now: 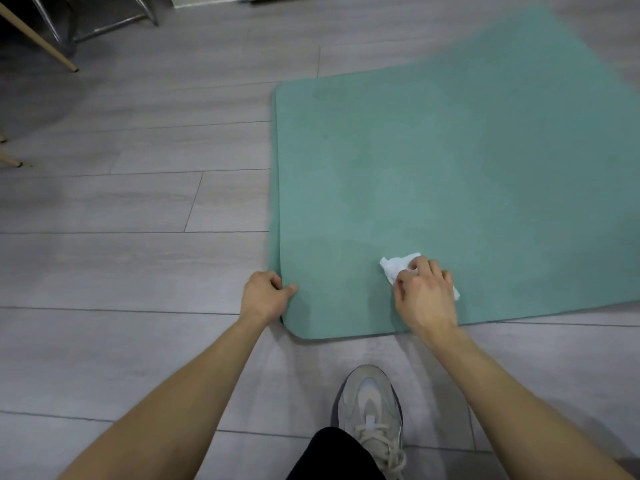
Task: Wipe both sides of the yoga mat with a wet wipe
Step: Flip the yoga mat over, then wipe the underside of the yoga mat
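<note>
A green yoga mat point(433, 174) lies flat on the grey floor and runs off the frame at the right. Its left edge shows two layers, as if folded over. My left hand point(265, 296) grips that left edge near the near corner, thumb on top and fingers curled round the edge. My right hand point(424, 292) presses a crumpled white wet wipe point(398, 266) onto the mat near its front edge, fingers curled over it. A darker, damp-looking band spreads over the near part of the mat around the wipe.
My shoe point(370, 407) and a dark trouser leg stand on the floor just in front of the mat. Metal chair legs point(104, 22) and wooden furniture legs point(41, 43) are at the far left. Grey plank flooring point(138, 237) surrounds the mat.
</note>
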### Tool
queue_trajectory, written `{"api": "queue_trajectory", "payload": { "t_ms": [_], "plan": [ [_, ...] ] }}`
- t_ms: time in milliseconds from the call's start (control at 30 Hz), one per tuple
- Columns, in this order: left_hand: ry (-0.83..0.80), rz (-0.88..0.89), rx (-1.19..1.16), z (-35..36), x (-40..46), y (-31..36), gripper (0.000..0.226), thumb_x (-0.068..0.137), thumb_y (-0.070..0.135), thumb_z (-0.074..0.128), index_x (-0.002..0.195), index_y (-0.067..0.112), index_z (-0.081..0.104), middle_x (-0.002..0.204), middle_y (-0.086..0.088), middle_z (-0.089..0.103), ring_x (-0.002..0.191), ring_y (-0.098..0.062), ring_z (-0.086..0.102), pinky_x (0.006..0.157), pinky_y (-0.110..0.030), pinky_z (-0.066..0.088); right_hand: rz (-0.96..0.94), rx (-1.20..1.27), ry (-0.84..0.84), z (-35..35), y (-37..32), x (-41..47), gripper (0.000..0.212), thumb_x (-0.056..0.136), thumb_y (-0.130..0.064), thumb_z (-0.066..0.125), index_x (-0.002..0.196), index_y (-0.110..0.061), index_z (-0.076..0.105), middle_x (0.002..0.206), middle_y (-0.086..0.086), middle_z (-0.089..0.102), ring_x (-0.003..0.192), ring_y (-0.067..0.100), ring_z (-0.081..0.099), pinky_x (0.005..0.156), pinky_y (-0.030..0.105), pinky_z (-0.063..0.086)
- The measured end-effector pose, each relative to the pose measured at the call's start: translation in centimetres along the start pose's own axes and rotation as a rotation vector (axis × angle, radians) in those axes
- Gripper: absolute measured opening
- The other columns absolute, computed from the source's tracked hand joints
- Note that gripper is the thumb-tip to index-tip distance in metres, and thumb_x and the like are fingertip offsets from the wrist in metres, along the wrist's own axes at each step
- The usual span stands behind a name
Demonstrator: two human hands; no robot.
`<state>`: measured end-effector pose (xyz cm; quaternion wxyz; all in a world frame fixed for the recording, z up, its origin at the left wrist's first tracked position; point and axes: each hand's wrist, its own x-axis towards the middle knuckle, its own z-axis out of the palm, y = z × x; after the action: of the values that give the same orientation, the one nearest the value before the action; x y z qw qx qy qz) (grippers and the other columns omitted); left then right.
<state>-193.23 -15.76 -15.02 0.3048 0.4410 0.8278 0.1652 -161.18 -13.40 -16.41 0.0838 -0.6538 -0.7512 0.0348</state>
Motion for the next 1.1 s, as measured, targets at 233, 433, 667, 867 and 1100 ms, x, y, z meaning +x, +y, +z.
{"api": "queue_trajectory", "payload": {
  "t_ms": [233, 433, 667, 867, 1100],
  "plan": [
    [0.013, 0.005, 0.032, -1.1, 0.3, 0.9, 0.028, 0.096, 0.033, 0.069, 0.086, 0.012, 0.053, 0.081, -0.006, 0.067, 0.08, -0.028, 0.062, 0.06, -0.033, 0.044, -0.038, 0.098, -0.157, 0.9, 0.6, 0.3, 0.052, 0.081, -0.003, 0.072, 0.131, -0.011, 0.059, 0.111, 0.012, 0.059, 0.095, 0.033, 0.056, 0.07, 0.043, 0.054],
    [-0.26, -0.099, -0.219, -1.9, -0.5, 2.6, 0.035, 0.086, 0.036, 0.08, 0.086, 0.013, 0.054, 0.094, -0.007, 0.081, 0.09, -0.029, 0.078, 0.084, -0.048, 0.065, -0.046, 0.243, -0.176, 0.9, 3.1, 2.8, 0.048, 0.074, 0.015, 0.059, 0.115, -0.006, 0.072, 0.11, 0.016, 0.061, 0.1, 0.041, 0.058, 0.078, 0.045, 0.054],
    [-0.316, -0.14, -0.187, 2.8, -2.5, 2.0, 0.052, 0.067, 0.062, 0.082, 0.082, 0.02, 0.057, 0.091, -0.009, 0.079, 0.088, -0.033, 0.077, 0.082, -0.053, 0.064, -0.025, 0.306, 0.028, -0.4, 5.9, 4.5, 0.043, 0.089, -0.001, 0.063, 0.131, -0.011, 0.061, 0.115, 0.015, 0.067, 0.103, 0.041, 0.059, 0.08, 0.05, 0.055],
    [-0.156, -0.036, 0.162, 2.9, -4.1, 4.8, 0.031, 0.093, 0.038, 0.076, 0.082, 0.017, 0.055, 0.088, -0.005, 0.069, 0.09, -0.031, 0.064, 0.072, -0.032, 0.042, -0.189, 0.072, 0.049, -0.1, 7.8, 0.7, 0.023, 0.094, -0.012, 0.065, 0.115, -0.016, 0.072, 0.133, 0.014, 0.061, 0.122, 0.038, 0.054, 0.09, 0.047, 0.04],
    [-0.211, -0.18, 0.156, 1.5, -2.8, 5.9, 0.03, 0.079, 0.033, 0.091, 0.07, 0.017, 0.067, 0.081, -0.005, 0.077, 0.077, -0.023, 0.074, 0.079, -0.033, 0.062, 0.165, 0.372, 0.076, 0.1, 6.4, 1.3, 0.026, 0.095, -0.004, 0.064, 0.119, -0.007, 0.075, 0.111, 0.017, 0.061, 0.096, 0.045, 0.063, 0.087, 0.05, 0.056]
  ]
}}
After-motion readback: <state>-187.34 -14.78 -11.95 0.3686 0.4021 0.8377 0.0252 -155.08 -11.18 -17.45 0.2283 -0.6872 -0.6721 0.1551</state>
